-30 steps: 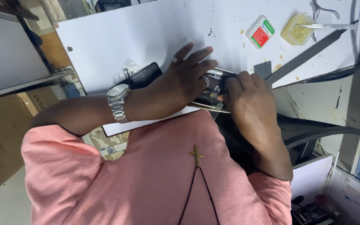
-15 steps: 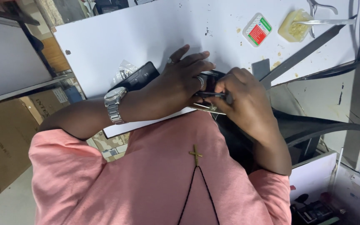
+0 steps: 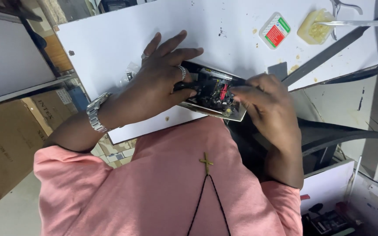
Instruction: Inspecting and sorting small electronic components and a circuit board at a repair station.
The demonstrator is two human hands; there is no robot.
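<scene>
An opened phone (image 3: 213, 94) is held flat at the near edge of the white table (image 3: 110, 48), gripped by the left hand (image 3: 158, 85) and pinched at its end by the right hand (image 3: 263, 98). Much of it is hidden by the fingers. Well apart, a red-and-green packet (image 3: 275, 30), a yellow paste pot (image 3: 313, 28) and tweezers (image 3: 348, 23) are seen.

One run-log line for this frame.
left hand: steadies opened phone | right hand: at phone's right end | white table | tweezers lie far right

opened device (image 3: 213, 94) partly under left hand (image 3: 156, 85), tweezers (image 3: 348, 23) cut off
</scene>
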